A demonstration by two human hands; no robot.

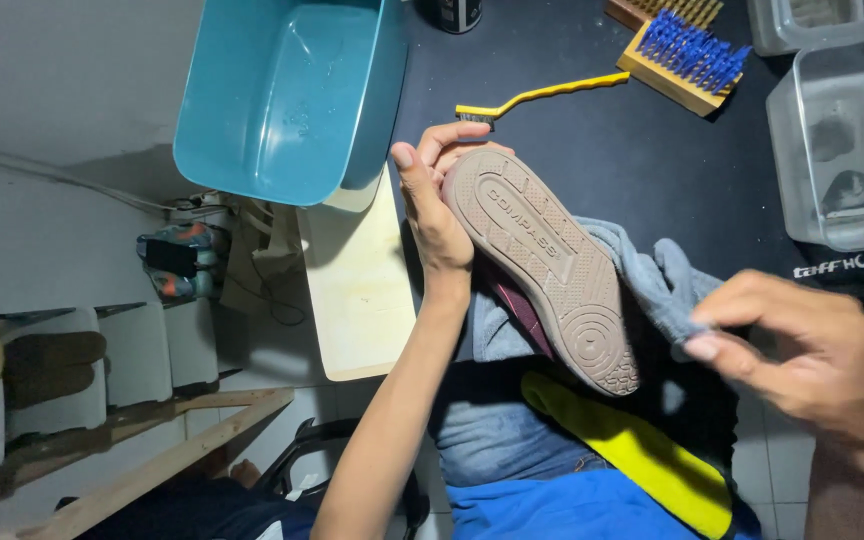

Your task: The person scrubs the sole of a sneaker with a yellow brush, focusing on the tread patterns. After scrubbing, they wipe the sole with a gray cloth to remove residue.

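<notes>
Tan rubber sole of a shoe (544, 275) turned up toward the camera, maroon upper partly visible beneath it, held off the front edge of the black tabletop (592, 160) over the lap. Left hand (437, 205) clasped around the toe end, thumb laid along the sole's near side, fingertips curled over the tip. Right hand (812, 355) pinching a fold of grey cloth (647, 275) between thumb and fingers, just beside the heel; cloth draped under and behind the shoe. Whether the cloth touches the sole at the heel: cannot tell. Yellow-handled small brush (537, 98) lying on the tabletop just beyond the left fingertips, dark bristles toward the left edge. Wooden brush with blue bristles (682, 55) farther back, toward the far right corner, with a second wooden brush partly cut off behind it. Clear plastic containers (837, 150) along the right edge, dark items dimly seen inside. Teal plastic basin (287, 95) overhanging the left edge of the tabletop, tilted, interior showing faint residue. Pale wooden board (357, 285) below the basin, beside the left forearm. Yellow insole-shaped piece (642, 455) resting on the lap across blue and grey garments. White tiled floor and wooden slats lower left; details there too dim to tell.
</notes>
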